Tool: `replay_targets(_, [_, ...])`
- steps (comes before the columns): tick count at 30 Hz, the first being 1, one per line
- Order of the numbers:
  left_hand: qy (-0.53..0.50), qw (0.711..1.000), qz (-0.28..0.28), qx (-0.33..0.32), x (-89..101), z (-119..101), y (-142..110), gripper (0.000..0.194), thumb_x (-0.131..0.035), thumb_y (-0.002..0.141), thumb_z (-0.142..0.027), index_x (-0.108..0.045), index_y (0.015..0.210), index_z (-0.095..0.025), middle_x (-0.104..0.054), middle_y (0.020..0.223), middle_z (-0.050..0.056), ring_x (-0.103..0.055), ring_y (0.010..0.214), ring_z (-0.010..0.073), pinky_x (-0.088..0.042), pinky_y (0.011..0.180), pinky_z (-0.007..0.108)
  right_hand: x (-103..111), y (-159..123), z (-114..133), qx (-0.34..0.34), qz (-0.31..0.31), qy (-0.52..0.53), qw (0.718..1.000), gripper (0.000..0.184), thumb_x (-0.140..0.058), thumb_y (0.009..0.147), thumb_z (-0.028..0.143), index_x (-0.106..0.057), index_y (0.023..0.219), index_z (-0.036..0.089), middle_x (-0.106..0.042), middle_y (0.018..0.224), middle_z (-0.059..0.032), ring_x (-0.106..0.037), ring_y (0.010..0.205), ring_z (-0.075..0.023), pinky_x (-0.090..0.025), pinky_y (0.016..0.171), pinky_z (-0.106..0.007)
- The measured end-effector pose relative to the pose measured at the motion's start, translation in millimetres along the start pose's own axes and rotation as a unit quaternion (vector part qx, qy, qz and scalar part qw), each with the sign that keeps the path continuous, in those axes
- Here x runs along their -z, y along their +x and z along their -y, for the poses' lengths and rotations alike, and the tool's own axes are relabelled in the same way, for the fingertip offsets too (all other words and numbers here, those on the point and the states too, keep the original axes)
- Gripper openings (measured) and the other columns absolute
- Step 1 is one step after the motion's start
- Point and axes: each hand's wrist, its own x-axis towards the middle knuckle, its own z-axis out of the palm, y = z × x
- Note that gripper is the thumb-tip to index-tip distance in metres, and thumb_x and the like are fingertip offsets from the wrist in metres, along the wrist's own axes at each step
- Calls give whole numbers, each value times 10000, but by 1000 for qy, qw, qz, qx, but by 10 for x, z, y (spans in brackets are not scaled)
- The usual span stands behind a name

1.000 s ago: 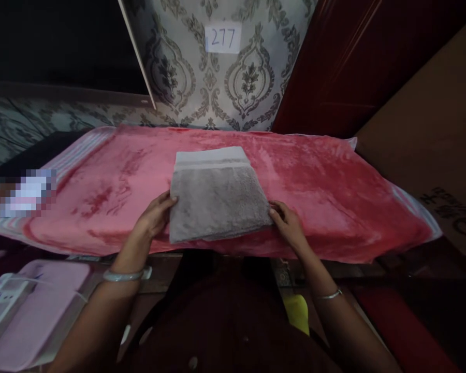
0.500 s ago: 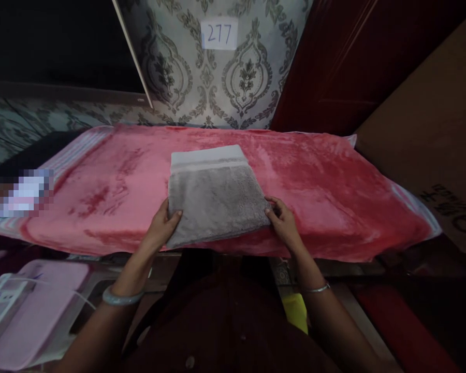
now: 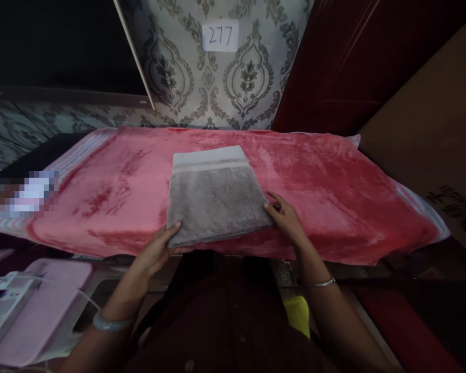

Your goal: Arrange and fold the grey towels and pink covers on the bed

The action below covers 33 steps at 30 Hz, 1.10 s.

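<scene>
A folded grey towel [image 3: 217, 202] with a pale band along its far side lies on a pink-red plush blanket [image 3: 314, 191], its near edge close to the blanket's front. At the towel's near left corner, my left hand [image 3: 155, 251] grips with the thumb on top and the other fingers underneath, mostly hidden. My right hand [image 3: 287, 217] is at the right edge; its thumb tip touches the towel there, while the forefinger is stretched out above the blanket, apart from the thumb.
Behind the blanket stands a patterned wall with a paper marked 277 [image 3: 220, 35]. A dark screen [image 3: 62, 46] is at the upper left, a cardboard box [image 3: 431, 129] on the right. Lower left, a white power strip [image 3: 8, 305] lies by a pink panel [image 3: 58, 311].
My left hand has slid down the towel's left edge towards the near corner. The fingers of my right hand have loosened and spread. The towel has barely moved.
</scene>
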Motion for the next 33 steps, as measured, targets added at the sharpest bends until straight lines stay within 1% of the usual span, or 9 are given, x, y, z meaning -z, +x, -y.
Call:
replay_targets(3, [-83,995,17,47,-85,31,-27,403,-663,888,-403,-670,1199,-148,-769,1035,169,-764,897,362,-629,803,547,0,44,18,-4,9,11,1000,798,-618,823,571,-490,1485,144,-664,816,-38,-595,701,-210,-498,653,-338])
replay_targets(5, [-113,992,13,47,-149,49,-34,405,-629,916,-359,-640,1253,-136,-763,1068,177,-765,884,372,-630,782,568,-27,49,31,5,3,25,1000,824,-670,795,565,-483,1494,170,-712,993,-88,-654,849,-251,-542,772,-393])
replay_targets(8, [-106,993,2,43,-227,90,-47,364,-688,884,-293,-662,1193,-103,-770,1028,181,-765,829,342,-649,694,465,-89,30,39,63,-13,55,996,778,-717,769,490,-507,1473,236,-638,1356,-115,-605,1207,-306,-487,1035,-478])
replay_targets(11, [-131,991,-35,-17,-252,134,-63,308,-767,792,-153,-689,1090,-159,-781,979,99,-753,775,246,-649,652,343,-128,2,10,85,-9,90,992,748,-708,774,433,-512,1472,248,-551,1487,-107,-528,1339,-304,-414,1138,-494])
replay_targets(13, [-145,988,-50,-32,-240,146,-68,324,-770,761,-94,-694,1060,-193,-783,978,57,-750,799,217,-654,676,315,-122,-3,-23,58,4,112,992,759,-715,771,431,-514,1477,239,-568,1469,-116,-547,1324,-306,-427,1132,-500])
replay_targets(16, [-150,986,-66,-2,-207,134,-65,281,-755,766,-80,-702,1024,-179,-785,1012,74,-753,854,222,-657,731,320,-70,20,-49,5,37,150,988,747,-752,755,448,-556,1448,246,-624,1410,-107,-587,1279,-305,-465,1101,-496])
replay_targets(21, [-182,982,-46,33,-237,118,-85,316,-738,796,-109,-675,1105,-133,-774,1042,131,-761,897,273,-658,823,421,10,83,36,-55,91,213,971,574,-783,744,534,-717,1228,232,-742,1199,-90,-682,1103,-300,-538,1005,-476])
replay_targets(27, [-237,967,-96,25,-376,125,-137,252,-645,830,-48,-623,1063,-141,-751,861,80,-737,684,217,-660,752,397,2,159,155,-78,127,260,954,524,-840,695,542,-756,1110,234,-779,1053,-65,-706,1009,-282,-569,917,-419])
replay_targets(33, [-268,960,-53,61,-302,36,-123,319,-573,858,-109,-577,1173,-159,-739,853,104,-730,670,253,-640,637,405,-15,369,145,-145,167,307,925,438,-786,745,583,-772,950,196,-788,976,-83,-720,918,-267,-576,858,-378])
